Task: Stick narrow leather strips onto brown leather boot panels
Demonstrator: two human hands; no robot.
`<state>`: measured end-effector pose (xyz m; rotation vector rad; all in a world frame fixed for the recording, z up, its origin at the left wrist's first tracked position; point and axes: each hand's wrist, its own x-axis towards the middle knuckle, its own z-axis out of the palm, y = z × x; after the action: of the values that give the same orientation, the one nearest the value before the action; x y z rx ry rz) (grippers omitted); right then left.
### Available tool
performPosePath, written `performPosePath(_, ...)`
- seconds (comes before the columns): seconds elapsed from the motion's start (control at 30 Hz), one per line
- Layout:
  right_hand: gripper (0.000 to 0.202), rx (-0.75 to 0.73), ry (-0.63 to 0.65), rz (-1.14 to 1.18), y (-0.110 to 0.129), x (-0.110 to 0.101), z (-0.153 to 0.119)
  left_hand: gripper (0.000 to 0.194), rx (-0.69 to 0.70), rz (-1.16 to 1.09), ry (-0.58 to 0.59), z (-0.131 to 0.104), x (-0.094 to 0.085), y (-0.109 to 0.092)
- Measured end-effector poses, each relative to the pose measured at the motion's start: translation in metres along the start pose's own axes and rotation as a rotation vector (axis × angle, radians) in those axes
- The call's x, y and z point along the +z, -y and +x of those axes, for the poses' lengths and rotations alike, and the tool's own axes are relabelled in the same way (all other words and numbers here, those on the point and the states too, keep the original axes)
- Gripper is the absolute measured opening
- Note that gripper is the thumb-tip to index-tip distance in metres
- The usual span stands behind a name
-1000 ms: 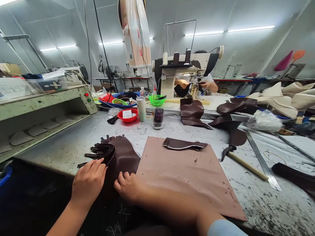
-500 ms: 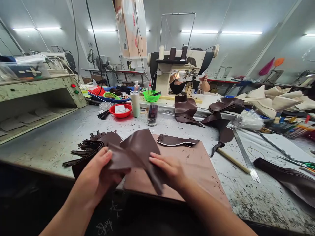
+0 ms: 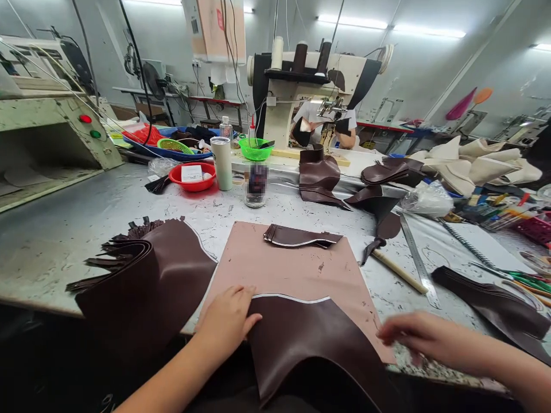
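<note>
Lowered from mid-air since the earlier frame, one brown leather piece [image 3: 310, 332] now lies on the near part of the pink mat [image 3: 284, 269], and the right hand [image 3: 394, 341] has drawn away from it. Taking the mat's middle as the clock's centre, the piece sits at six, its pale-edged far side running roughly from nine to three; its near part droops past the table [image 3: 202, 209] edge, so I cannot tell its full long axis. From the left hand [image 3: 230, 312] it lies towards four o'clock, touching; from the right hand, towards nine, just apart. So the left is nearer, laid flat with fingers extended and thumb out over the piece's left edge. The right is blurred, its fingers loosely curled, with nothing visible in it.
</note>
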<state>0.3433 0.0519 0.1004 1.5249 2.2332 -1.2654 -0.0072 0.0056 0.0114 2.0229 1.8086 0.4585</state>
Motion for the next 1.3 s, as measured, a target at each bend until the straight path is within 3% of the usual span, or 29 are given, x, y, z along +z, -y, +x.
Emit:
performPosePath(0.1,0.025,-0.265,-0.155,-0.174,0.045,0.008,0.052,0.036,0.037,-0.011,-0.010,0.002,0.007,-0.009)
performPosePath(0.2,0.029,-0.518,-0.215,-0.112,0.087,0.043,0.106,0.034,0.008,-0.258,-0.073,0.002,0.010,-0.010)
performPosePath(0.3,0.023,-0.574,-0.170,0.041,0.111,0.080,0.144,0.023,-0.165,-0.609,-0.141,0.003,0.013,-0.006)
performPosePath(0.37,0.016,-0.578,-0.180,0.135,0.115,0.095,0.156,0.026,-0.345,-0.825,-0.125,0.003,0.012,-0.003)
performPosePath(0.43,0.011,-0.585,-0.236,0.210,0.113,0.102,0.160,0.030,-0.463,-0.970,-0.057,0.002,0.009,-0.001)
performPosePath(0.53,0.007,-0.589,-0.312,0.281,0.110,0.102,0.159,0.028,-0.490,-1.041,-0.018,0.000,0.003,-0.003)
performPosePath(0.73,0.005,-0.552,-0.394,0.247,0.117,0.102,0.157,0.022,-0.446,-1.059,-0.111,-0.001,0.009,-0.007)
performPosePath(1.07,0.010,-0.662,-0.469,0.075,0.121,0.097,0.156,0.018,-0.355,-0.996,-0.247,0.000,0.020,-0.006)
performPosePath(1.3,0.015,-0.741,-0.777,-0.193,0.121,0.110,0.153,0.020,-0.342,-1.011,-0.271,0.001,0.018,-0.011)
